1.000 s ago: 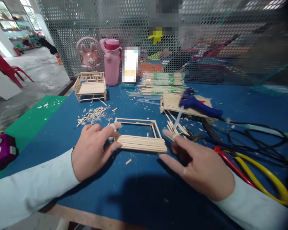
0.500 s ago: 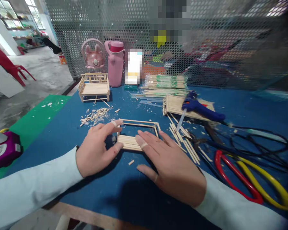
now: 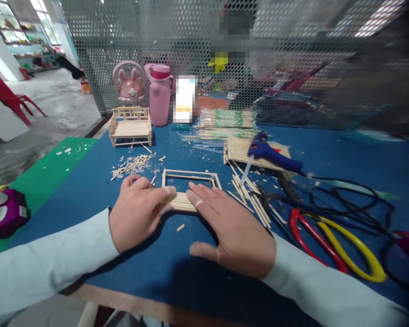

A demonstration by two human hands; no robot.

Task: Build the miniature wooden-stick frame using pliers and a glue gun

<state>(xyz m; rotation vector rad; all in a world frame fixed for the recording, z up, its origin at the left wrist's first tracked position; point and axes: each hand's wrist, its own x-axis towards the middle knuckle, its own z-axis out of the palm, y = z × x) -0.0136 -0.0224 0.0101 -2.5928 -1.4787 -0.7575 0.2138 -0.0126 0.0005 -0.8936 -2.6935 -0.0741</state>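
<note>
A small rectangular frame of thin wooden sticks lies on the blue tabletop, its near part covered by sticks laid side by side and its far part open. My left hand pinches the left end of the stick rows between thumb and index finger, the other fingers curled. Flat over the right end of the rows rests my right hand, fingers stretched out and thumb spread apart on the near side. That hand hides the frame's near right corner. A short stick offcut lies in front of the frame.
Behind stand a miniature stick bench, a pink bottle and bundled sticks. Stick scraps lie left. On the right are a blue glue gun, loose sticks, red-and-yellow-handled pliers and black cables.
My left index finger has come down from the far left corner to the stick rows, closing toward the thumb. My right hand stays flat on the right end. The view has shifted slightly.
</note>
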